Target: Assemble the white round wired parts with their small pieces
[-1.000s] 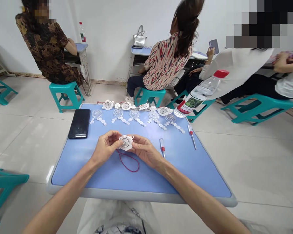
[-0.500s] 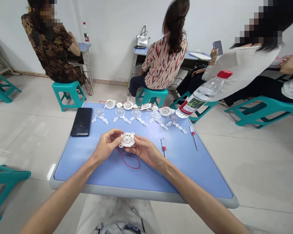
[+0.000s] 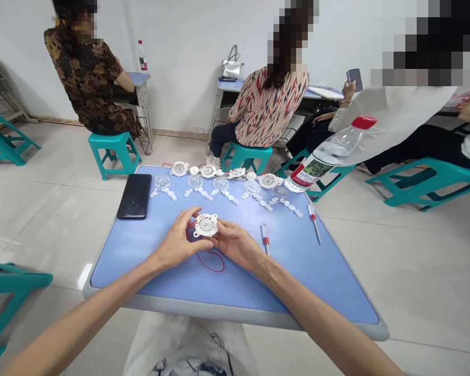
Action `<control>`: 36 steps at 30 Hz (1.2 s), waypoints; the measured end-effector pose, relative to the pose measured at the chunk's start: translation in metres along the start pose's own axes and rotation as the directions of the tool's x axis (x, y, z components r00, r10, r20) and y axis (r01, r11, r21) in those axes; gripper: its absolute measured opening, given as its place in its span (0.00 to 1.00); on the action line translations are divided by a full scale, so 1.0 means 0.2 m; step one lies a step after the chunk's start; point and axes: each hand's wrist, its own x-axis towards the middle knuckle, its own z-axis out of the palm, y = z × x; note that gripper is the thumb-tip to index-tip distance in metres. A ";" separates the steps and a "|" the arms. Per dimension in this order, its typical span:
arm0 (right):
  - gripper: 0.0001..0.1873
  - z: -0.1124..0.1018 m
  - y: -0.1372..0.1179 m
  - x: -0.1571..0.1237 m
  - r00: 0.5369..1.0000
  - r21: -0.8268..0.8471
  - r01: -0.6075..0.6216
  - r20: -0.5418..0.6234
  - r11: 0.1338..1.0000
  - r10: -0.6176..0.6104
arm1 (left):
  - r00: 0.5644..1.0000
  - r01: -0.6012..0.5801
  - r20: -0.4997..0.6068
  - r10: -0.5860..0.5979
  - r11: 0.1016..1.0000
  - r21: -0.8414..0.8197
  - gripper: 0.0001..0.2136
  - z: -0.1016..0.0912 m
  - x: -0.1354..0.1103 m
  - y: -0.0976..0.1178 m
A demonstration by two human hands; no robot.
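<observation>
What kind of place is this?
Probably a room for hand assembly: white plastic parts and screwdrivers lie on the blue table, the left hand and right hand hold a round part, and people sit on teal stools.

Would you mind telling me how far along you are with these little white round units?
Several closed white units seem finished along the far edge of the table. One unit with a red wire is held between left hand and right hand. Clear covers and small discs lie loose, so probably several remain; both screwdrivers lie untouched.
</observation>
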 end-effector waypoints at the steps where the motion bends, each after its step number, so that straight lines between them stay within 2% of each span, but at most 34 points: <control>1: 0.14 0.00 0.00 0.00 1.000 -0.004 0.001 0.004 1.000 -0.001 | 1.000 -0.007 -0.002 0.007 1.000 0.003 0.34 0.00 0.00 -0.01; 7: 0.14 0.01 0.02 0.01 0.999 -0.001 -0.012 0.038 1.000 0.012 | 0.995 -0.086 -0.062 0.084 0.996 -0.030 0.26 0.03 -0.02 -0.05; 12: 0.13 0.02 0.04 0.01 1.000 0.026 -0.010 -0.007 1.000 0.010 | 0.994 -0.089 -0.072 0.085 0.995 -0.054 0.29 0.02 -0.02 -0.07; 19: 0.14 0.05 0.06 0.01 0.998 0.045 0.011 -0.059 0.999 -0.009 | 0.987 -0.156 -0.049 0.155 0.988 -0.005 0.29 -0.02 0.00 -0.09; 26: 0.16 0.06 0.08 0.02 0.998 -0.044 0.035 -0.045 0.998 -0.037 | 1.000 -0.001 -0.021 -0.002 0.990 -0.138 0.27 -0.02 -0.01 -0.07; 32: 0.18 0.07 0.07 0.04 0.996 -0.171 0.056 -0.059 0.984 -0.067 | 1.000 -0.002 -0.029 -0.002 0.990 -0.143 0.24 -0.04 0.01 -0.09; 36: 0.17 0.07 0.05 0.05 0.999 -0.158 0.027 -0.033 0.987 -0.033 | 0.999 -0.019 -0.046 0.014 0.993 -0.115 0.24 -0.05 0.02 -0.10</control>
